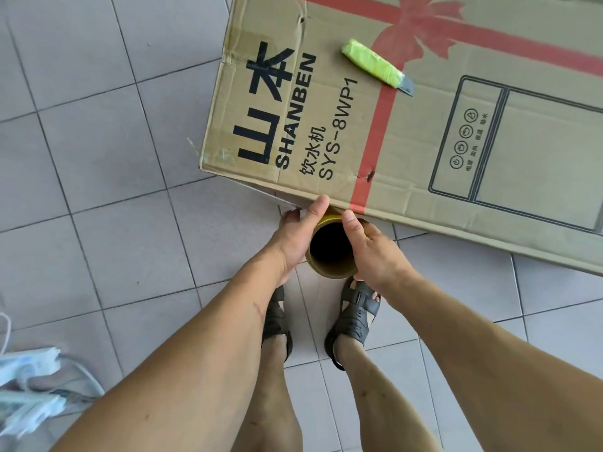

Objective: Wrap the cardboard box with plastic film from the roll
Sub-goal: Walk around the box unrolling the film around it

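You hold the roll of plastic film (pixel 331 252) upright between both hands, its hollow cardboard core facing up at you, right against the near edge of the cardboard box (pixel 440 151). Your left hand (pixel 298 236) curls round the roll's left side with the thumb resting on the box edge; your right hand (pixel 375 246) wraps the right side, thumb on the rim. The long box, printed SHANBEN with a red ribbon design, lies flat on the grey tiled floor (pixel 98 158). A utility knife (pixel 378 68) with a green-taped handle rests on top of it. Your sandalled feet (pixel 355 311) stand just below the roll.
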The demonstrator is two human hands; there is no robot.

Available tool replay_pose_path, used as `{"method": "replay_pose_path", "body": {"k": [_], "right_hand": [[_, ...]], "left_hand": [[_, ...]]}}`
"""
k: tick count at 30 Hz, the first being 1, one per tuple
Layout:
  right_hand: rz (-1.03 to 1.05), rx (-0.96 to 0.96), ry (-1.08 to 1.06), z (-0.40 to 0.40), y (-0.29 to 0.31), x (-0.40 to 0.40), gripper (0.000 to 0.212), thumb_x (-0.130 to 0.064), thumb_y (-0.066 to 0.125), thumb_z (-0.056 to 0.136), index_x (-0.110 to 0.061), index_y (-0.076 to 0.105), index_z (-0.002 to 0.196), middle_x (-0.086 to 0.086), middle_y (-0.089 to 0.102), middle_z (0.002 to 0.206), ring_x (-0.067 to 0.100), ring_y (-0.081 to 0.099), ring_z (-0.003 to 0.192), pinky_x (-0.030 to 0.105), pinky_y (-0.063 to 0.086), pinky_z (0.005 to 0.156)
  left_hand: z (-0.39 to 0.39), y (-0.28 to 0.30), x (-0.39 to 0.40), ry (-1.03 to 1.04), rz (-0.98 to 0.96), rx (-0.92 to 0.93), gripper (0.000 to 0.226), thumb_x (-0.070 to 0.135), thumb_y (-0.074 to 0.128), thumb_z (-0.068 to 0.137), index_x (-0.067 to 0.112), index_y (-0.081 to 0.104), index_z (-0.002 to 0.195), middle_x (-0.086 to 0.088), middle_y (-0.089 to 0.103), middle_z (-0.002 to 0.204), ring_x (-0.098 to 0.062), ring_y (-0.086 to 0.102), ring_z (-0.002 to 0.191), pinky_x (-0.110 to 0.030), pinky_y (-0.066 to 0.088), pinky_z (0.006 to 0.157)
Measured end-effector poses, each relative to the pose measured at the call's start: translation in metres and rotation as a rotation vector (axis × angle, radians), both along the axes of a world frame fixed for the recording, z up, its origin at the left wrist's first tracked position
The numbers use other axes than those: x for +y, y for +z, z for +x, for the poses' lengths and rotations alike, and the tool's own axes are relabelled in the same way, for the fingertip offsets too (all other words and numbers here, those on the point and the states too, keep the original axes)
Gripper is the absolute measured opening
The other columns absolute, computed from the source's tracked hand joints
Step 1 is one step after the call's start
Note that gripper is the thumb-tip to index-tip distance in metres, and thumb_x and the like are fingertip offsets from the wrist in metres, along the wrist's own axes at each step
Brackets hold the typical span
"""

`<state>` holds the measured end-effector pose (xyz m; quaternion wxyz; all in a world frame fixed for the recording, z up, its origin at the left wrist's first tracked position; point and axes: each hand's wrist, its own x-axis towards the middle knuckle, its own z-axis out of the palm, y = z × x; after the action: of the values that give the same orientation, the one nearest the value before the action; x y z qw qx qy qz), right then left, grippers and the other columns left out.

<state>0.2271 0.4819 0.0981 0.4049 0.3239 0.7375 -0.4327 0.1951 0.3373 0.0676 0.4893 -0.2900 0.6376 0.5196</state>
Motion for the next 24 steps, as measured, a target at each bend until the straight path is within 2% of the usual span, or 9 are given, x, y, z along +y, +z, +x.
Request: {"method": "replay_pose_path", "body": {"k": [3,7,9,12,14,17,20,22,24], "right_hand": [[0.011,0.005,0.01,0.0,0.001,0.006,0.081,-0.079,0.021,0.091,-0.016,0.053,0.131,0.013,0.065,0.119,0.035,0.064,0.107,0.049,0.05,0.098],[0.104,0.049,0.148,0.003,0.003,0.014,0.076,-0.074,0.022,0.095,-0.015,0.053,0.132,0.013,0.065,0.121,0.032,0.06,0.111,0.038,0.047,0.091],[0.122,0.038,0.125,0.009,0.004,0.019,0.082,-0.077,0.02,0.092,-0.012,0.052,0.133,0.015,0.064,0.123,0.034,0.061,0.111,0.039,0.047,0.09],[0.045,0.004,-0.048,0.016,-0.001,0.024,0.08,-0.078,0.018,0.092,-0.014,0.054,0.124,0.013,0.067,0.11,0.03,0.07,0.085,0.036,0.054,0.073],[0.025,-0.007,-0.115,0.016,0.002,0.025,0.072,-0.074,0.02,0.095,-0.015,0.054,0.117,0.009,0.066,0.104,0.025,0.07,0.074,0.028,0.051,0.059],[0.089,0.055,-0.037,0.019,0.005,0.031,0.072,-0.07,0.018,0.097,-0.015,0.057,0.122,0.012,0.066,0.112,0.034,0.067,0.099,0.041,0.053,0.087],[0.127,0.075,0.022,0.022,0.01,0.041,0.069,-0.064,0.019,0.101,-0.016,0.055,0.135,0.013,0.062,0.131,0.034,0.055,0.122,0.037,0.041,0.1],[0.112,0.038,-0.02,0.027,0.008,0.045,0.076,-0.071,0.02,0.097,-0.016,0.053,0.135,0.012,0.063,0.129,0.034,0.06,0.117,0.038,0.044,0.098],[0.053,-0.014,-0.117,0.031,0.005,0.047,0.082,-0.08,0.02,0.091,-0.017,0.054,0.13,0.009,0.067,0.114,0.029,0.07,0.089,0.039,0.052,0.09]], "left_hand": [[-0.004,0.003,0.01,0.024,0.0,-0.033,0.109,0.105,0.044,0.07,0.023,0.072,0.136,-0.006,0.08,0.128,-0.024,0.07,0.128,-0.047,0.052,0.119],[-0.004,0.001,0.019,-0.027,0.049,-0.162,0.118,0.11,0.034,0.07,0.019,0.077,0.132,-0.009,0.084,0.121,-0.031,0.073,0.128,-0.049,0.057,0.113],[-0.003,0.001,0.025,-0.066,0.04,-0.17,0.116,0.109,0.03,0.071,0.024,0.075,0.137,-0.008,0.082,0.128,-0.029,0.07,0.132,-0.05,0.057,0.113],[-0.002,-0.003,0.032,-0.068,0.02,-0.065,0.135,0.12,0.038,0.046,0.032,0.072,0.142,-0.006,0.077,0.14,-0.028,0.065,0.139,-0.054,0.046,0.125],[-0.002,-0.003,0.037,-0.009,0.025,-0.059,0.127,0.112,0.041,0.05,0.026,0.075,0.137,-0.008,0.081,0.13,-0.029,0.072,0.13,-0.05,0.054,0.117],[0.001,0.0,0.042,0.007,0.096,-0.156,0.124,0.106,0.042,0.054,0.021,0.075,0.138,-0.009,0.084,0.125,-0.029,0.076,0.125,-0.044,0.062,0.106],[0.01,-0.002,0.047,-0.055,0.121,-0.195,0.138,0.114,0.041,0.042,0.025,0.073,0.143,-0.006,0.081,0.133,-0.026,0.071,0.132,-0.047,0.058,0.11],[0.013,0.0,0.053,-0.099,0.064,-0.139,0.134,0.115,0.04,0.05,0.029,0.067,0.15,0.001,0.074,0.145,-0.021,0.061,0.144,-0.049,0.043,0.125],[0.014,0.0,0.058,-0.105,0.012,-0.081,0.104,0.101,0.038,0.081,0.024,0.07,0.143,0.005,0.072,0.142,-0.016,0.057,0.142,-0.04,0.033,0.129]]}}
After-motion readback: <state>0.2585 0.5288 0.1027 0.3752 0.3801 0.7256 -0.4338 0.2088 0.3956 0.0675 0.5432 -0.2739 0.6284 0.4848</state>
